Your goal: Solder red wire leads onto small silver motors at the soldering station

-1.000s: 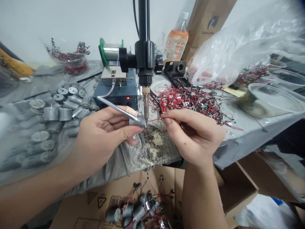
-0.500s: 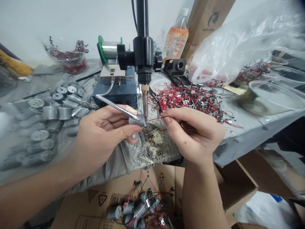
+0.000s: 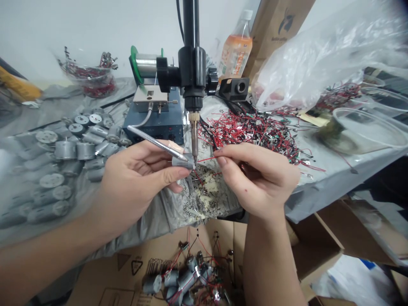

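My left hand (image 3: 134, 182) grips a small grey motor (image 3: 181, 160) by its sides, its end turned to the right. The tip of a soldering iron (image 3: 194, 140), clamped upright in a black stand (image 3: 191, 72), reaches down to that end. A metal feed tube (image 3: 156, 142) slants from the left over the motor to the iron's tip. My right hand (image 3: 258, 178) pinches a thin red wire (image 3: 206, 160) between thumb and forefinger, its free end pointing at the motor's end. Whether the wire touches the motor is too small to tell.
Grey motors (image 3: 65, 150) lie at the left. A solder spool (image 3: 148, 67) sits on a blue box (image 3: 153, 121). Red and black wires (image 3: 248, 131) are heaped behind my right hand. A bottle (image 3: 236, 51) stands behind. Wired motors (image 3: 188, 278) lie on cardboard (image 3: 111, 272) below.
My right hand has shifted very slightly to the left with the red wire. My left hand and the motor stay nearly in place under the iron.
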Tool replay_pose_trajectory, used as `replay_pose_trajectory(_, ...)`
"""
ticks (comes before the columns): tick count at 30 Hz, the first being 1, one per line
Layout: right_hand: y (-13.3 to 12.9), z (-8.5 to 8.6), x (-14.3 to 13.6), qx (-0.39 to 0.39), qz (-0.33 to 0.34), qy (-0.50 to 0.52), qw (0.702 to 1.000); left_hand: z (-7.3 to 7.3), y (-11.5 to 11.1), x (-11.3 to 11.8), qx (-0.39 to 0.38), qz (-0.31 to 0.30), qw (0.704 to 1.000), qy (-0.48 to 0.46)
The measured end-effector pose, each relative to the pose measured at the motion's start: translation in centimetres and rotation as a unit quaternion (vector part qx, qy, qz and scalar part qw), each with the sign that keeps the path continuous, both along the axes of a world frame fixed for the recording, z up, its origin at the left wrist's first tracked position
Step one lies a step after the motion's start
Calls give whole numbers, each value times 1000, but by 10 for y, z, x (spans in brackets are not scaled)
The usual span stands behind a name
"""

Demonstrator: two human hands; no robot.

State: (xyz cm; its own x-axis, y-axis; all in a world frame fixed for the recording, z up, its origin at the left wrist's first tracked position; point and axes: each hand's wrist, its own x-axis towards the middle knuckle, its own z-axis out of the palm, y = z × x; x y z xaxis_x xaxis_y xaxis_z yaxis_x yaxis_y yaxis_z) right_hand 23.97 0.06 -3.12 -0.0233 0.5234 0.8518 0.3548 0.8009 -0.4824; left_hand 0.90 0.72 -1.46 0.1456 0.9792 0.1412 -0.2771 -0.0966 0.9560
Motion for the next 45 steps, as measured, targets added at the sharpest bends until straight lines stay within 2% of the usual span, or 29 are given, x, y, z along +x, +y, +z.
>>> replay_pose_trajectory(7,-3,1,1,-28,-11,-13,999,-3,1,-1,47,5,999,12)
replay_pose_trajectory(28,-5,2,1,-46,-12,-25,999,-3,1,-4,36,-4,999,23)
replay_pose_trajectory(45,-5,1,2,-47,-13,-32,998,-10,1,-8,29,-23,999,34)
